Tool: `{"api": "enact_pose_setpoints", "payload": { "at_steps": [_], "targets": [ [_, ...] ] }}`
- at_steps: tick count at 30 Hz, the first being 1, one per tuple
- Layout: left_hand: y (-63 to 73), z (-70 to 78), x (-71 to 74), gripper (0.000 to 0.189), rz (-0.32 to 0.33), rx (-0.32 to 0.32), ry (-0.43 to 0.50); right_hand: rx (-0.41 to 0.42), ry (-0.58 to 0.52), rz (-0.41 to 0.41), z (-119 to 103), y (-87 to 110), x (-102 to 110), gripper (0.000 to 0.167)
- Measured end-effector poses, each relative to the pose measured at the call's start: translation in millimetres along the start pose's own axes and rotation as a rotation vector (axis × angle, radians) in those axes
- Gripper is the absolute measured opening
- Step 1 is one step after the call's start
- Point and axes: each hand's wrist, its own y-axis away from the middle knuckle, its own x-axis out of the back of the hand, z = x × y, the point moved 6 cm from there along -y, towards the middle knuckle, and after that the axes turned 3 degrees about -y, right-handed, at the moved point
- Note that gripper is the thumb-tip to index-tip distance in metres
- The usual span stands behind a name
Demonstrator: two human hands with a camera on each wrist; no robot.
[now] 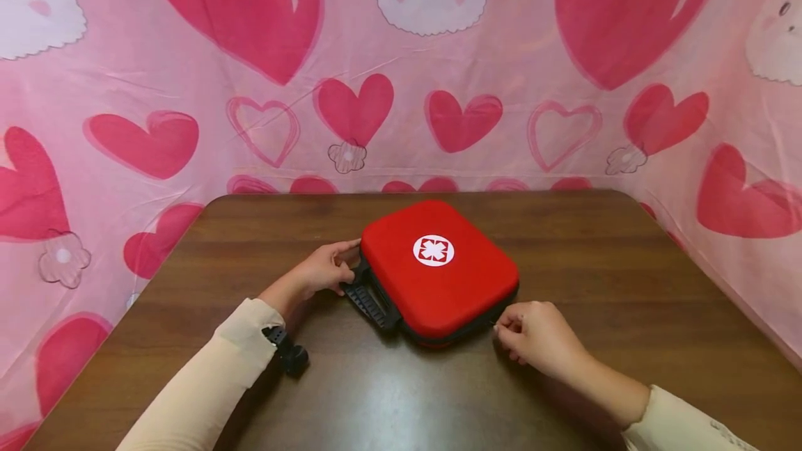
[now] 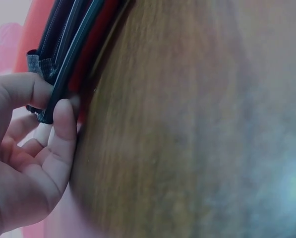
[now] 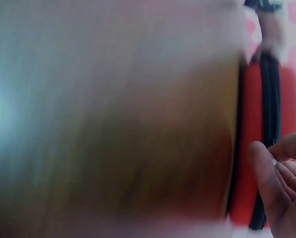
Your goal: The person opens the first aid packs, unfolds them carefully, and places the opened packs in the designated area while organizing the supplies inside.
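A red zip-up first-aid case (image 1: 464, 291) with a white round emblem lies turned at an angle on the wooden table, lid closed. Its black carry handle (image 1: 368, 305) faces the left. My left hand (image 1: 322, 270) pinches the far end of that handle between thumb and forefinger, as the left wrist view also shows. At the case's near right side, my right hand (image 1: 541, 336) pinches the zipper pull with thumb and forefinger; the pull is mostly hidden by the fingertips. The black zipper (image 3: 270, 104) runs along the case's side in the right wrist view.
The brown table (image 1: 626, 284) has rounded far corners. A pink cloth (image 1: 413, 124) with printed hearts hangs behind it and along the sides. A black strapped device (image 1: 289, 353) sits at the left wrist.
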Motion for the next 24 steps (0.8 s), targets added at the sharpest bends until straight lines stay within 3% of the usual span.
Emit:
{"api": "enact_pose_setpoints", "payload": {
  "at_steps": [8, 15, 24],
  "targets": [
    [-4.7, -3.4, 7.5, 0.072, -0.075, -0.010, -0.005, -0.083, 0.030, 0.027, 43.1, -9.2, 35.8, 0.009],
    [-9.9, -1.0, 11.5, 0.073, -0.104, -0.009, -0.012, -0.003, 0.074, 0.031, 56.8, -27.3, 47.3, 0.006],
    [-17.2, 4.7, 15.7, 0.071, -0.123, -0.026, -0.089, 0.107, 0.178, 0.075, 64.2, -64.1, 48.3, 0.003]
  ]
}}
